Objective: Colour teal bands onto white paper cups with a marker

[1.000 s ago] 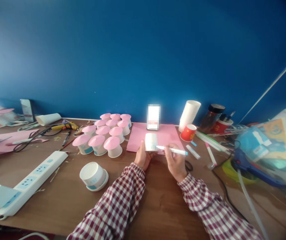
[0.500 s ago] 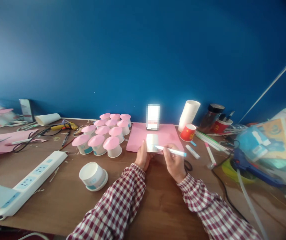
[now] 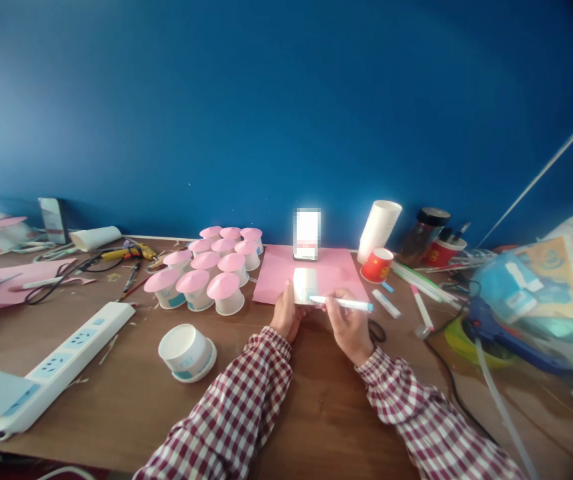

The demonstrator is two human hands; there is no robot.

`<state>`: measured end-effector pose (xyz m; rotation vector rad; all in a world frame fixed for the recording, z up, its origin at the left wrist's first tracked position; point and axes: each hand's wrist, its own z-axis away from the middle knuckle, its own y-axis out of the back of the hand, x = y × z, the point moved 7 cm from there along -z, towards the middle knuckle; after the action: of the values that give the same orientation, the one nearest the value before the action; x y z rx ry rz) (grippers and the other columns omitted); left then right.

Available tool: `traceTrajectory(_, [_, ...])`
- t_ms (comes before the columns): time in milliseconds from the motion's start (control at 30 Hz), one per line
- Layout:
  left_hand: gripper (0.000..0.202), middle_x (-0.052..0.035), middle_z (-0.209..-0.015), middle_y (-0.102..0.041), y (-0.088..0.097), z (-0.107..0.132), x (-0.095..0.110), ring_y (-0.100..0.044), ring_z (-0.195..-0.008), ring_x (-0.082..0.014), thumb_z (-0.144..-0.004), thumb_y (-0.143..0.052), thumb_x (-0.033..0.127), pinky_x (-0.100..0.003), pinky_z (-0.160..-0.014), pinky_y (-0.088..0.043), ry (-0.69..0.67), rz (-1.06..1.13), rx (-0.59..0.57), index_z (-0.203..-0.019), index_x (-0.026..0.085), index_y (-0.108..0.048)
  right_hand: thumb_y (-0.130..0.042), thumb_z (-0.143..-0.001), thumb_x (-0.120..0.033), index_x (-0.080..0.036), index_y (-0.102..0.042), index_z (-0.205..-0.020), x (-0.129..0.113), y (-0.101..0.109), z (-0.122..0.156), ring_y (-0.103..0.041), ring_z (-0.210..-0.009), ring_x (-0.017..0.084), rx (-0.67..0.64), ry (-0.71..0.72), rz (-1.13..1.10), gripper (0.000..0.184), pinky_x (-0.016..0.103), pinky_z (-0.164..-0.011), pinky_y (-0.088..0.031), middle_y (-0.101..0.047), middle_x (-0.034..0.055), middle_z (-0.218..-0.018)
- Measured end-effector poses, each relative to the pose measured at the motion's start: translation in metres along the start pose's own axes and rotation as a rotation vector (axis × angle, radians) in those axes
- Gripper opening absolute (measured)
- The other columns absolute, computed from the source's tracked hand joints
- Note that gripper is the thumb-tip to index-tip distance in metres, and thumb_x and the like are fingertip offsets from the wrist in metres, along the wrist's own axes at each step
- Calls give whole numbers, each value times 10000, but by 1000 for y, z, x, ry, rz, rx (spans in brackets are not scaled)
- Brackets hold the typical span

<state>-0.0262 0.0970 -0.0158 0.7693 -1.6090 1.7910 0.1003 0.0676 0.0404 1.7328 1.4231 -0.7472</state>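
Note:
My left hand (image 3: 285,313) grips a small white paper cup (image 3: 305,285), held mouth down on a pink paper sheet (image 3: 336,270). My right hand (image 3: 349,327) pinches a white marker with a blue end (image 3: 343,303), its tip against the cup's lower side. Both sleeves are red-and-white checked. To the left stands a cluster of several white cups with pink tops (image 3: 213,267).
A white cup on a lid (image 3: 185,351) and a white power strip (image 3: 53,363) lie at left. A phone (image 3: 307,233) leans on the blue wall. A cup stack (image 3: 379,230), red cup (image 3: 377,265), markers (image 3: 422,310), cables and a blue glue gun (image 3: 506,333) crowd the right.
The cup was lowered onto the pink sheet and the marker tip moved slightly left and down along its side. Nothing else moved.

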Motion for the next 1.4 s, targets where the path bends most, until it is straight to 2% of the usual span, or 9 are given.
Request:
traceTrajectory(167, [466,-147,-823,-678,-2,0,0,-642,-735,-212,-875,-472,490,-358,-737,-513,1,-20,-11,-951,56,-625,-511,-907,-338,-196,-567,-872,0,2,0,-656,-695,169,19,0,-1,157,270,-636,-551,-655,32,-751])
traceTrajectory(333, [466,-116,-740,-655,1,0,-1,-620,-682,-200,-866,-470,511,-335,-674,-505,-6,-43,30,-911,70,-612,-506,-905,-314,-196,-569,-810,-2,1,1,-637,-647,165,-2,29,69,164,269,-607,-527,-641,25,-707])
traceTrajectory(500, [441,-126,-812,-668,0,-1,-1,-626,-745,-212,-865,-476,501,-343,-711,-506,-14,-45,8,-927,88,-616,-513,-903,-298,-198,-569,-879,-1,1,1,-650,-696,168,6,24,24,117,268,-642,-534,-645,26,-748])
traceTrajectory(700, [446,-103,-725,-644,0,0,0,-600,-679,-197,-837,-507,534,-326,-666,-496,-29,-68,14,-861,103,-619,-510,-899,-299,-192,-571,-812,-1,1,2,-621,-625,157,0,37,80,151,257,-587,-508,-629,19,-693])
traceTrajectory(933, [503,-132,-827,-658,-1,-1,-2,-624,-765,-216,-814,-530,554,-363,-752,-497,-23,-65,-6,-924,71,-616,-517,-902,-305,-195,-565,-888,5,0,2,-655,-710,172,2,2,-15,120,266,-646,-532,-648,31,-770])
traceTrajectory(1167, [477,-92,-741,-642,2,-1,-2,-602,-716,-197,-809,-522,577,-331,-708,-487,-30,-86,10,-847,110,-610,-509,-890,-301,-192,-575,-792,1,1,3,-627,-678,183,-21,65,153,160,289,-644,-509,-631,35,-702])
traceTrajectory(1400, [497,-119,-809,-664,1,-2,-4,-622,-773,-215,-819,-513,567,-356,-758,-495,-24,-82,-6,-895,88,-623,-512,-899,-295,-193,-569,-861,5,4,2,-635,-675,162,35,16,11,122,258,-626,-519,-636,23,-733])
